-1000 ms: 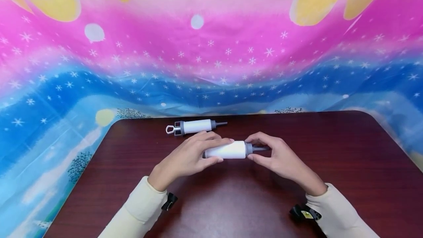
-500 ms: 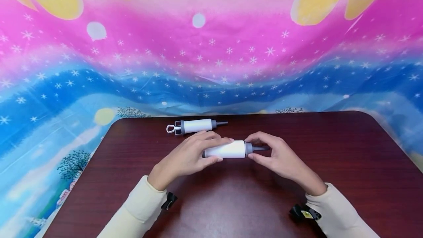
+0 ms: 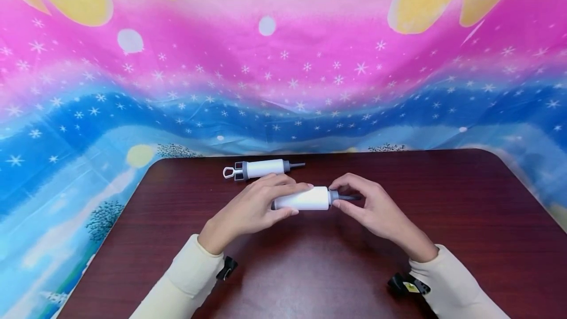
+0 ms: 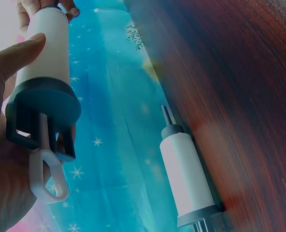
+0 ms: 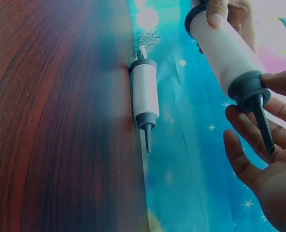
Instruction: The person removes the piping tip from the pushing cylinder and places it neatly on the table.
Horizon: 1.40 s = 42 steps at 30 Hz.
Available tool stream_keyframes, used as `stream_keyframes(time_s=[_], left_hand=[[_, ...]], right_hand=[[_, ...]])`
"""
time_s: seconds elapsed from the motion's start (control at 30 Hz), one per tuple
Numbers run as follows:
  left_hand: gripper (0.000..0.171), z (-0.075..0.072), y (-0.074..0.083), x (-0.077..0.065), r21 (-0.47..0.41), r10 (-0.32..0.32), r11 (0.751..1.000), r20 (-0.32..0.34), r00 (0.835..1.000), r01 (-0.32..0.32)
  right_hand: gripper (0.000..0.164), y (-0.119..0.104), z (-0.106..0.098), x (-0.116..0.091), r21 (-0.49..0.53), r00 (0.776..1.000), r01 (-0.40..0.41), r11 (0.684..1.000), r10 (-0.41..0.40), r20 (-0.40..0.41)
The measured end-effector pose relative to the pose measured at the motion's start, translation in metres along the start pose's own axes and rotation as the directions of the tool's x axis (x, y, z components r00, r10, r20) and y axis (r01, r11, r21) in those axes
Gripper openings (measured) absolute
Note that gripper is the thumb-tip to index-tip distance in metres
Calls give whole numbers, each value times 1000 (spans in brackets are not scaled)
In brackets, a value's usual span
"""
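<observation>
I have the left hand [image 3: 254,206] gripping the white barrel [image 3: 315,199], presumably to steady it, while the right hand [image 3: 375,206] pinches its grey collar [image 5: 247,87].

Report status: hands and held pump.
Left hand gripping hand pump by white barrel. Right hand pinching gray nozzle collar. Second pump lies beyond; nothing visibly in the way.

the bare left hand [image 3: 248,208] meets a long cream left sleeve [image 3: 164,294], creased, with a broad cuff [image 3: 192,265]; the bare right hand [image 3: 382,210] meets a matching right sleeve [image 3: 458,282]. 1 small black device [image 3: 227,268] is worn at the left wrist; a 2nd device [image 3: 397,285], also black, bears a yellow label [image 3: 411,287].
</observation>
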State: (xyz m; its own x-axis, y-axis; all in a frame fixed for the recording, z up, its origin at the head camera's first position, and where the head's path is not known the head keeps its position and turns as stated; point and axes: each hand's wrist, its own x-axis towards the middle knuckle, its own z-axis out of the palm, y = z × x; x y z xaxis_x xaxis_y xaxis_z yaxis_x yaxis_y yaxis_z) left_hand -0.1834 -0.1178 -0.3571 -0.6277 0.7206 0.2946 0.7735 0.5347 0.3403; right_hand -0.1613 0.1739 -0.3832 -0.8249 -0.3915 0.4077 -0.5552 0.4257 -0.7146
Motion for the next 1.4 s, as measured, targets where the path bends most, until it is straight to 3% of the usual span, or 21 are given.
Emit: stream_keyframes(time_s=[0.6,0.93,1.23,1.4], left_hand=[[53,-1,2,-2,2,7,1000,-26,1000,-7],[53,-1,3,-2,-3,-11,1000,-12,1000,11],[54,-2,3,-2,8,-12,1000,-5,1000,12],[53,-2,2,-2,4,-14,1000,-6,1000,14]], right_hand=[[34,0,-2,1,-29,995,-76,997,77,66],[23,0,-1,0,48,998,-44,998,42,37],[38,-1,-1,1,13,1000,-6,1000,6,17],[43,-1,0,1,51,1000,6,999,-7,22]])
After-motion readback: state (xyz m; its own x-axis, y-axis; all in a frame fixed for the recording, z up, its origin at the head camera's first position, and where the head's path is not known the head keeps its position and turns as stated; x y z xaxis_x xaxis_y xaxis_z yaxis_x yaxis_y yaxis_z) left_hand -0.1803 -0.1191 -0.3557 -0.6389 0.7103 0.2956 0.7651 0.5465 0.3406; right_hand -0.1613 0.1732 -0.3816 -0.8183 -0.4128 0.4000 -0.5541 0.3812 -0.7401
